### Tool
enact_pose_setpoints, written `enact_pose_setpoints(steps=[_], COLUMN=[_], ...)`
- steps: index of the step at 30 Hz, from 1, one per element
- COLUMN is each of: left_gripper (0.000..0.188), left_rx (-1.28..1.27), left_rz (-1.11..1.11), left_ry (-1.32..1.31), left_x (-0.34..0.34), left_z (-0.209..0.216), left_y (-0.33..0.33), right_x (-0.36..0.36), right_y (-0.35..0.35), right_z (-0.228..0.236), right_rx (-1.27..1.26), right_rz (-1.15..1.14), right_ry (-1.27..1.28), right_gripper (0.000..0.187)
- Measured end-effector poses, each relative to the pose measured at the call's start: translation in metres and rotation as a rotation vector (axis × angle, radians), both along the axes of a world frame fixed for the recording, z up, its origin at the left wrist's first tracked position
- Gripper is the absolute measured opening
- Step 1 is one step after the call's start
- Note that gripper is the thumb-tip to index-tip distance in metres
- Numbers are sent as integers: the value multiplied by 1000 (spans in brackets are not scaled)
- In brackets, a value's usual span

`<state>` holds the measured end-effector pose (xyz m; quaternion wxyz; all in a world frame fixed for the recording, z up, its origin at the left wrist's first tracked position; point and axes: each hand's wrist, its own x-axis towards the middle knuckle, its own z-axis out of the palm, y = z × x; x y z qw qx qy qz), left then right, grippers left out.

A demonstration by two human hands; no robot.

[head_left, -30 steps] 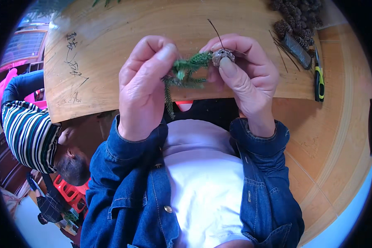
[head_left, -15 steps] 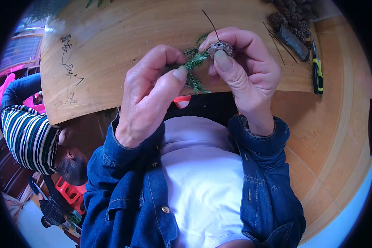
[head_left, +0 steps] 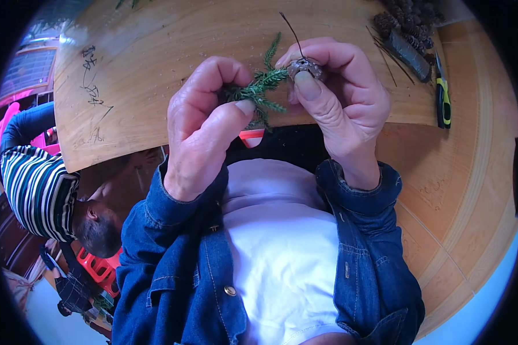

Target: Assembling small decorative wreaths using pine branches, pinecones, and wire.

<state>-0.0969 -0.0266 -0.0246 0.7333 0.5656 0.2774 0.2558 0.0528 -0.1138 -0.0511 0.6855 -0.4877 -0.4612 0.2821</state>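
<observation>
My left hand (head_left: 204, 123) pinching a green evergreen sprig (head_left: 259, 92) over the wooden worktop's (head_left: 155, 75) near edge, my right hand (head_left: 339, 98) closed on a small pine cone (head_left: 305, 67) touching the sprig, wire stem upright, pliers (head_left: 442, 100) near the right edge

Green fir sprig (head_left: 258, 92) pinched in my left hand (head_left: 204, 129), small brown cone (head_left: 304, 67) with thin wire (head_left: 291, 29) sticking up, gripped by my right hand (head_left: 339, 95)

One head-worn fisheye view looks steeply down, close above the wooden table (head_left: 155, 86).
</observation>
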Motion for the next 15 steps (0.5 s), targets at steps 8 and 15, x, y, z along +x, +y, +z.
enact_pose_setpoints(steps=[8, 15], left_gripper=[18, 14], left_rx=[3, -98], left_rz=[-19, -67], left_ry=[25, 34], left_x=[-1, -1], left_z=[-4, -1], left_y=[3, 3], right_x=[-1, -1], right_y=[-3, -6], right_z=[-1, -3], right_rx=[-12, -27], right_rz=[9, 21], right_ry=[24, 57], right_gripper=[24, 23])
